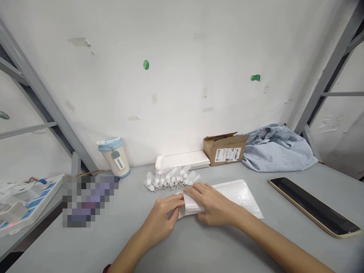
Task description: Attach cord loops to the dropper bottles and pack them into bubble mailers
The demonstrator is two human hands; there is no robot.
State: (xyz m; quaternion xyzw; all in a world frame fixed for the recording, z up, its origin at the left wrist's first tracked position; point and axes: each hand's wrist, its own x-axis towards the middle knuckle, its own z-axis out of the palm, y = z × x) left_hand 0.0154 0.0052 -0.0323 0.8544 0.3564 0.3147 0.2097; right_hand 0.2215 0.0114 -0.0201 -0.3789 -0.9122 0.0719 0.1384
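A white bubble mailer (239, 195) lies on the grey table, its left end slightly raised and curled. My left hand (163, 214) is closed at that end, fingers and thumb pinching the edge. Across the mailer's left part, my right hand (212, 206) grips with the fingers on top and the thumb at the near edge. What the mailer holds, if anything, is hidden. Just behind my hands lies a pile of several small white tubes with thin loops (170, 178), close to the right fingertips.
A stack of flat white mailers (182, 161) rests by the wall beside an opened cardboard box (226, 149). Blue cloth (280, 149) lies at the back right, with a phone (313, 204) nearer. To the left are a lidded cup (115, 157), a blurred patch and a power strip (31, 204).
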